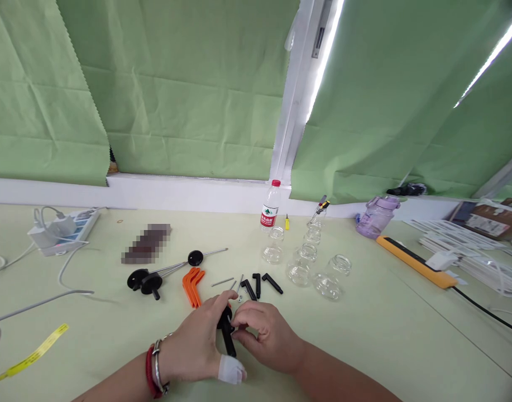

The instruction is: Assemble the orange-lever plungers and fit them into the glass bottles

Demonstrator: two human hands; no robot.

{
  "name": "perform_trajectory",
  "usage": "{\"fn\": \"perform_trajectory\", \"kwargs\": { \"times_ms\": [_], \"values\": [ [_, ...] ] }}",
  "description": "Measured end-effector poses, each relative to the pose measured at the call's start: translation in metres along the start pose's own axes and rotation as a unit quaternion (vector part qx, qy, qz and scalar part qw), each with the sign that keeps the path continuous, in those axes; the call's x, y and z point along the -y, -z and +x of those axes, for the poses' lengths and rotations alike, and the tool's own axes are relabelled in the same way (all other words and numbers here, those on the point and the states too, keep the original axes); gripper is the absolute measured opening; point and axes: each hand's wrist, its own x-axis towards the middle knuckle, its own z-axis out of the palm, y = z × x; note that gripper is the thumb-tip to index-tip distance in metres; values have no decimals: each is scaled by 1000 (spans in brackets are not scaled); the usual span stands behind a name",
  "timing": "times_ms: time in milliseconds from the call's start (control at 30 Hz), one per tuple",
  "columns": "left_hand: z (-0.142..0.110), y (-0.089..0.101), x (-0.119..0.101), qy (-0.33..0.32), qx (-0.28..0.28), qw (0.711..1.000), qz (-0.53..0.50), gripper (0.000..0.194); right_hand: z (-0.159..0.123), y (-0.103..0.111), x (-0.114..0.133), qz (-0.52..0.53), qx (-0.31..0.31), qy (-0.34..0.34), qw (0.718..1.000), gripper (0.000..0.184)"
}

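Note:
My left hand (195, 338), with a white wrap around its thumb, curls over a black plastic part (228, 338) with a round top and a straight handle. At that part's right side, my right hand (267, 336) is closed in a pinch; whatever lies between its fingertips is too small to make out. Just beyond the hands are several black L-shaped handles (257, 285), thin metal rods (222, 282) and small nuts (240, 298). Orange angled pieces (192, 286) lie left of these. Farther left rest black discs (151, 283) with metal rods attached.
Several clear glass flasks (333, 277) stand on the right, one holding screwdrivers (321, 205). Behind are a red-capped water bottle (270, 207) and a purple bottle (376, 216). Power strips (415, 261) with cables lie at both sides. A yellow strip (38, 352) is at lower left.

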Motion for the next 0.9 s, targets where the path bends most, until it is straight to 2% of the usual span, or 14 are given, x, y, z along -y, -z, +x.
{"fn": "perform_trajectory", "kwargs": {
  "times_ms": [133, 233, 333, 400, 600, 733, 900],
  "values": [
    [-1, -1, 3, -10, -24, 1000, 17, 101, -1, 2, 1, 15, 4, -69, 998, 2],
    [-1, -3, 4, -25, -55, 998, 34, 104, -2, 1, 0, 109, 30, -179, 977, 15],
    [-1, -6, 4, -32, -87, 994, 53, 106, -3, -1, -1, 284, 112, -281, 910, 43],
    [-2, -10, 2, -36, -107, 991, 67, 107, -4, -2, -1, 366, 141, -313, 865, 50],
    [-4, -19, 2, -60, -156, 978, 128, 115, -2, -2, 4, 462, 127, -362, 800, 39],
    [-4, -18, 4, -81, -165, 971, 153, 117, -2, -2, 4, 486, 103, -367, 787, 37],
    [-7, -15, 8, -116, -196, 961, 155, 111, -2, -1, 2, 468, 95, -355, 804, 40]
  ]
}}
